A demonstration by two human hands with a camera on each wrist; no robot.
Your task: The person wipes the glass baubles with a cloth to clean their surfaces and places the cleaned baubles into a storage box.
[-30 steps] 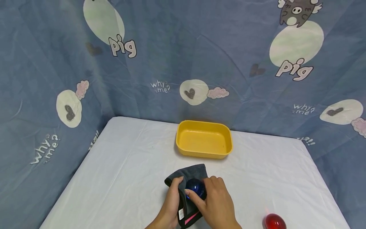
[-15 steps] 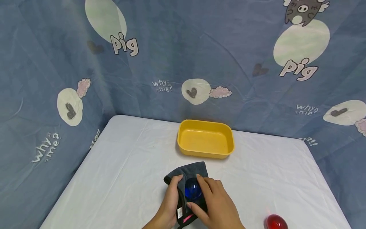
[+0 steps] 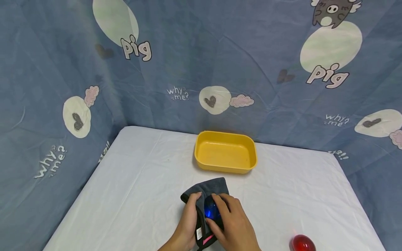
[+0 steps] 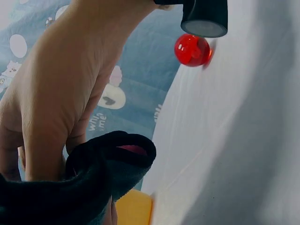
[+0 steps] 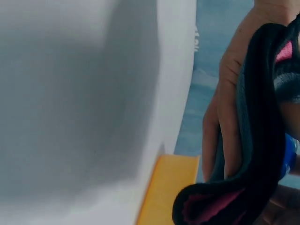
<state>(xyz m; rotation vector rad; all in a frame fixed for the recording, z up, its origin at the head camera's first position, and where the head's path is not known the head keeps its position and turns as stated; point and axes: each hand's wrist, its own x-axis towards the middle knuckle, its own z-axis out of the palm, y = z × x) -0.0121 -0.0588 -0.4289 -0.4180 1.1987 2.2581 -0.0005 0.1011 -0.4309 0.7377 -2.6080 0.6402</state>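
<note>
A dark grey cloth [image 3: 218,184] with black edging, a white tag and a pink underside is held up over the table by my left hand [image 3: 188,219]. The left thumb lies over its folded edge, with the fingers behind the cloth. A shiny, see-through blue ball [image 3: 210,209] sits in the cloth. My right hand [image 3: 237,223] holds the ball, fingers curled over its far right side and thumb at its near side. In the right wrist view the blue ball [image 5: 288,157] is mostly hidden behind the cloth [image 5: 262,112].
Beyond the hands stands a yellow rectangular tub [image 3: 226,168] on the white table cover [image 3: 141,209]. A see-through red ball [image 3: 303,243] lies to the right at the near edge. Blue printed fabric [image 3: 267,45] hangs around the table.
My right fingers loosen around the blue ball, then curl over its top again. The left hand and cloth stay nearly in place. The tub and red ball have not moved.
</note>
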